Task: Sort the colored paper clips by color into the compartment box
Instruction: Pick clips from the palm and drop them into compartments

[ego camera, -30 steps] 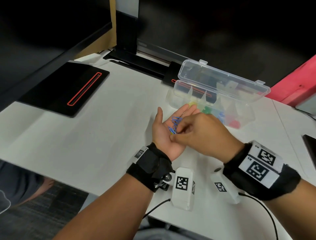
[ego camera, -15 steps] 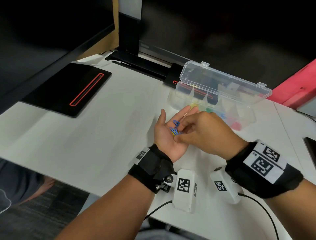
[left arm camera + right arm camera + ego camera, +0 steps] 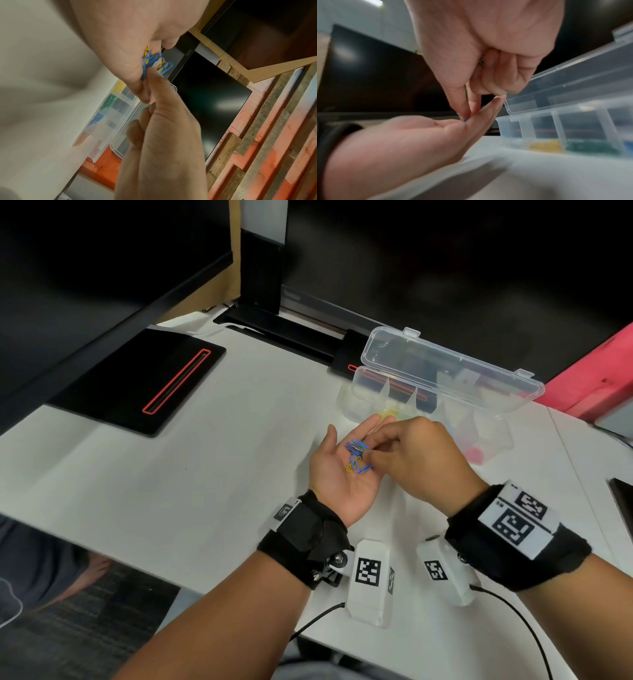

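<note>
My left hand (image 3: pixel 352 436) lies palm up over the white table with its fingers straight. A small pile of blue and yellow paper clips (image 3: pixel 356 456) rests in its palm. My right hand (image 3: pixel 372 451) reaches in from the right, thumb and forefinger pinching a blue clip (image 3: pixel 145 73) at the pile's edge; its other fingers are curled. The clear compartment box (image 3: pixel 363 405) stands just behind both hands with its lid (image 3: pixel 445 364) open. Yellow clips (image 3: pixel 544 144), green clips (image 3: pixel 590 147) and blue clips (image 3: pixel 96 120) lie in separate compartments. Red ones (image 3: pixel 479 455) show at the right end.
A black pad with a red outline (image 3: pixel 144 381) lies at the far left. A monitor stand base (image 3: pixel 284 328) sits behind the box. A red block (image 3: pixel 596 378) and a dark device (image 3: pixel 623 508) are at the right. The table's front edge runs under my wrists.
My right fingertips have moved from the heel of the left palm up to the top of the clip pile. The left hand has stayed palm up.
</note>
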Tool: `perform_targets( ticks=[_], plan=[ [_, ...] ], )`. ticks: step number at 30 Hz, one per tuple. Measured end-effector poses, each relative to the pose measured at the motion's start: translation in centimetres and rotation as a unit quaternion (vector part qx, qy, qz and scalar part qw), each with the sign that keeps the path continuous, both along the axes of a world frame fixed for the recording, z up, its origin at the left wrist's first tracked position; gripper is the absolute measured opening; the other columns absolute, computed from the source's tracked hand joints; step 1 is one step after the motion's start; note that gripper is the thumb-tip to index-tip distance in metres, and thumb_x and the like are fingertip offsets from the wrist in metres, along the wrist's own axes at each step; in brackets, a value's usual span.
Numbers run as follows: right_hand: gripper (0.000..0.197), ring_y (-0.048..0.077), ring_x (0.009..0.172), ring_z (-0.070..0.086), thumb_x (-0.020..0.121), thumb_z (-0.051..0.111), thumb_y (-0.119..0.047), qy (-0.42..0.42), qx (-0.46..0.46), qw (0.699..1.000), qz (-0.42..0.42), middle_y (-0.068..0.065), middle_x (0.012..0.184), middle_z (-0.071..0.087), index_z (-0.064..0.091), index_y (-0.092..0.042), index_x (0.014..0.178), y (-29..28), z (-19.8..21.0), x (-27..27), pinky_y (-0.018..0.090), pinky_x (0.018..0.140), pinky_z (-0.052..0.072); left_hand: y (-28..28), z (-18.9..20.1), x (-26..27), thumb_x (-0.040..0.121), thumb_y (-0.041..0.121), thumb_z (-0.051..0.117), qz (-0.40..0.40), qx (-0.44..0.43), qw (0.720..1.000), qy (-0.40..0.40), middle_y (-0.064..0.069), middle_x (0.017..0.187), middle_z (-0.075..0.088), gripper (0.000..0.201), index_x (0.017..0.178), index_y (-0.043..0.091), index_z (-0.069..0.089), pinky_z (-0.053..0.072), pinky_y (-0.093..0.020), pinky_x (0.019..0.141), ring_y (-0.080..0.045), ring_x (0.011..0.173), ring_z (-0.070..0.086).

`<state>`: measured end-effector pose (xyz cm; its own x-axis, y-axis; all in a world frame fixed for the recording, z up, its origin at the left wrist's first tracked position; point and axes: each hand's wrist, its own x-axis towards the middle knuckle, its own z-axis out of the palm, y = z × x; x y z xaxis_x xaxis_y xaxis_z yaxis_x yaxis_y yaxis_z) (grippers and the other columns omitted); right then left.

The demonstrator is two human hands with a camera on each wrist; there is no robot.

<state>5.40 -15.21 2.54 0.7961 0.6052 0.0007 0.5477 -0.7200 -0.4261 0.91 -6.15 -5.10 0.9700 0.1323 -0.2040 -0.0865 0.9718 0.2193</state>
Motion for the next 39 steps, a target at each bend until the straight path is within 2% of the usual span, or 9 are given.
perform_targets(
  ticks=[3, 5, 7, 11, 16, 25, 33, 37, 39],
  plan=[
    [0.019, 0.005, 0.075, 0.062, 0.077, 0.074, -0.023, -0.031, 0.002, 1.000, 0.007, -0.020, 0.066, 0.061, 0.074, -0.034, 0.093, -0.1, 0.1, -0.1, 0.026, 0.075, 0.051, 0.0, -0.1, 0.1, 0.104, 0.043, 0.019, 0.010, -0.005, 1.000, 0.007, -0.023, 0.129, 0.058, 0.063, 0.134, -0.005, 0.047, 0.045, -0.039, 0.097, -0.031, 0.106, 0.064],
    [0.014, 0.001, 0.067, 0.058, 0.076, 0.075, -0.023, -0.036, 0.025, 0.999, 0.011, -0.021, 0.062, 0.059, 0.070, -0.035, 0.082, -0.2, 0.3, -0.1, 0.021, 0.068, 0.047, 0.0, -0.2, 0.1, 0.104, 0.043, 0.018, 0.011, -0.001, 1.000, 0.008, -0.024, 0.136, 0.052, 0.064, 0.138, -0.005, 0.044, 0.040, -0.039, 0.104, -0.032, 0.116, 0.056],
    [0.008, 0.002, 0.064, 0.056, 0.076, 0.076, -0.025, -0.044, -0.003, 0.999, 0.020, -0.017, 0.062, 0.058, 0.070, -0.032, 0.076, -0.1, 0.5, -0.2, 0.025, 0.065, 0.044, 0.1, -0.3, 0.1, 0.104, 0.044, 0.019, 0.009, 0.002, 1.000, 0.017, -0.023, 0.125, 0.060, 0.063, 0.132, -0.004, 0.049, 0.040, -0.039, 0.102, -0.032, 0.110, 0.060],
    [0.019, 0.018, 0.086, 0.063, 0.076, 0.075, -0.036, -0.054, -0.092, 0.994, 0.022, -0.011, 0.085, 0.069, 0.073, -0.037, 0.094, 0.2, 0.4, -0.6, 0.034, 0.078, 0.052, 0.2, -0.3, 0.1, 0.103, 0.045, 0.021, 0.002, 0.008, 1.000, 0.012, -0.018, 0.114, 0.067, 0.062, 0.123, -0.003, 0.056, 0.050, -0.037, 0.090, -0.028, 0.096, 0.068],
    [0.004, 0.014, 0.075, 0.060, 0.083, 0.070, -0.033, -0.048, -0.016, 0.999, -0.001, -0.015, 0.066, 0.057, 0.071, -0.032, 0.086, 0.6, 0.2, -0.4, 0.029, 0.067, 0.048, 0.1, -0.4, 0.1, 0.103, 0.046, 0.019, 0.009, 0.003, 1.000, 0.009, -0.017, 0.116, 0.063, 0.064, 0.134, -0.003, 0.048, 0.051, -0.033, 0.088, -0.025, 0.098, 0.066],
    [0.021, 0.020, 0.085, 0.065, 0.080, 0.066, -0.031, -0.103, -0.059, 0.993, 0.013, -0.007, 0.087, 0.071, 0.069, -0.037, 0.100, 0.9, 0.0, 0.0, 0.038, 0.072, 0.055, 0.0, -0.7, 0.3, 0.104, 0.045, 0.019, 0.006, -0.017, 1.000, 0.002, -0.014, 0.089, 0.067, 0.064, 0.103, -0.001, 0.065, 0.055, -0.024, 0.069, -0.021, 0.076, 0.069],
    [0.007, 0.017, 0.076, 0.061, 0.079, 0.074, -0.028, -0.064, -0.089, 0.994, 0.003, -0.010, 0.075, 0.065, 0.070, -0.031, 0.075, 0.6, 0.4, 0.4, 0.031, 0.069, 0.051, -0.3, -0.2, 0.0, 0.104, 0.038, 0.020, -0.005, -0.003, 1.000, -0.020, -0.014, 0.114, 0.062, 0.060, 0.142, -0.005, 0.038, 0.054, -0.029, 0.074, -0.019, 0.078, 0.069],
    [0.011, 0.007, 0.065, 0.057, 0.076, 0.079, -0.021, 0.009, -0.001, 1.000, -0.017, -0.010, 0.067, 0.066, 0.074, -0.029, 0.070, -0.4, 0.7, 0.9, 0.027, 0.067, 0.049, -0.2, 0.5, -0.3, 0.104, 0.032, 0.028, -0.009, -0.028, 1.000, 0.002, -0.025, 0.117, 0.064, 0.051, 0.130, -0.005, 0.050, 0.049, -0.039, 0.089, -0.032, 0.096, 0.068],
    [0.012, 0.001, 0.050, 0.050, 0.077, 0.079, -0.016, 0.048, 0.050, 0.997, -0.019, -0.016, 0.059, 0.064, 0.074, -0.024, 0.070, -0.8, 0.9, 0.8, 0.015, 0.054, 0.040, -0.1, 0.8, -0.5, 0.104, 0.031, 0.029, 0.001, -0.026, 0.999, 0.019, -0.028, 0.127, 0.059, 0.049, 0.127, -0.005, 0.052, 0.051, -0.040, 0.089, -0.036, 0.111, 0.061]
  ],
)
